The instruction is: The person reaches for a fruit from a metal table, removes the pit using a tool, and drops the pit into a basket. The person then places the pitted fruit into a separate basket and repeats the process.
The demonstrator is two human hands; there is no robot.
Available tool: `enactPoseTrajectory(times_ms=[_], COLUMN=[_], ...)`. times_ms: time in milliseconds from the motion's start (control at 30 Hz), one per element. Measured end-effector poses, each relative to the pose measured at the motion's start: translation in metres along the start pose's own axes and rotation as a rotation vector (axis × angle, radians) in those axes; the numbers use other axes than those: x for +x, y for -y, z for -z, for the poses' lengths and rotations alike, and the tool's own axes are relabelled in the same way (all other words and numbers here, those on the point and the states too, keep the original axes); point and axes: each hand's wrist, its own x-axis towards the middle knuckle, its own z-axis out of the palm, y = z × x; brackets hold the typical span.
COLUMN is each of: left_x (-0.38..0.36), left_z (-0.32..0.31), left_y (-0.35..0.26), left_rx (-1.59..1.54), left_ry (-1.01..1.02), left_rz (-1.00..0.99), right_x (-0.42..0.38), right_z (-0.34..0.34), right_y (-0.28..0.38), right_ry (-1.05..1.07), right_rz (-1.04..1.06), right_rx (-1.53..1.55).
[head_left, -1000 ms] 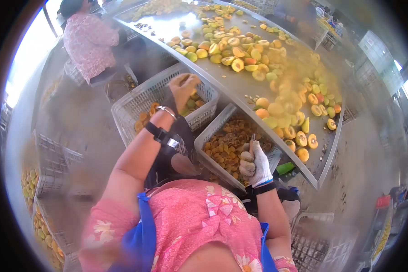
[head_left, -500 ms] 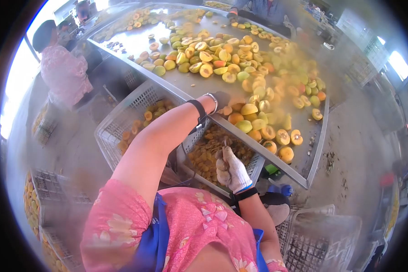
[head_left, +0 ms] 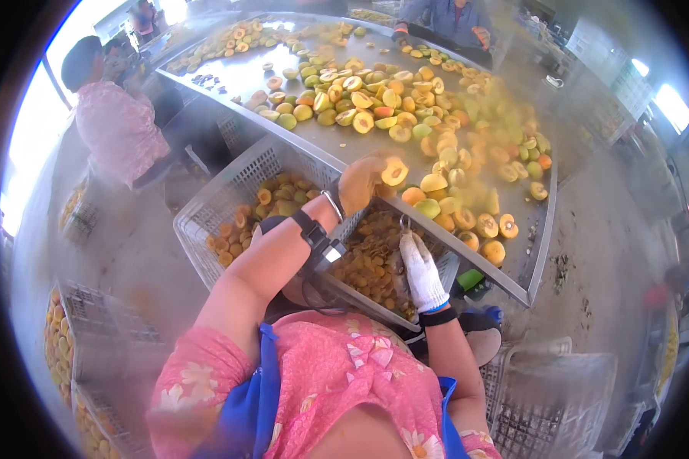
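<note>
Left hand (head_left: 360, 186) pinched fruit half (head_left: 394, 171) at table's near edge (head_left: 436, 227); gloved right hand (head_left: 421, 268), fingers pressed together, held tool (head_left: 405, 221) tip-up, likely for clearance; crate (head_left: 448, 269) sat below, presumably for short reach.

Floor (head_left: 589, 199), grey, dark debris (head_left: 563, 271) at right; counter (head_left: 321, 139), metal, rimmed, angled; bright panes (head_left: 674, 109), far right; white glare, far left.

Here's the left hand (head_left: 364, 183), a halved fruit (head_left: 394, 171) at its fingertips, cut face showing, right by the counter's (head_left: 325, 138) edge! The gloved right hand (head_left: 421, 271) grips a small metal tool (head_left: 404, 222) above a crate (head_left: 367, 304) of orange pieces. Heaped fruit (head_left: 375, 96) covers the middle, and a co-worker (head_left: 455, 23) stands across.
</note>
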Motion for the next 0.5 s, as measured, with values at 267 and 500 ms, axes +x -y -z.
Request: enactPoseTrajectory(times_ms=[267,500], left_x=[-0.072,-0.08], left_z=[-0.018,-0.026], left_y=[0.019,0.032], left_rx=[0.509,-0.299], left_ry=[0.041,0.071], left_rz=[-0.3,-0.204], right_x=[0.011,0.015], right_z=[-0.021,-0.032], right_y=[0.0,-0.011], right_ry=[-0.072,-0.19], right_rz=[0.158,0.364], right_rx=[-0.326,-0.666])
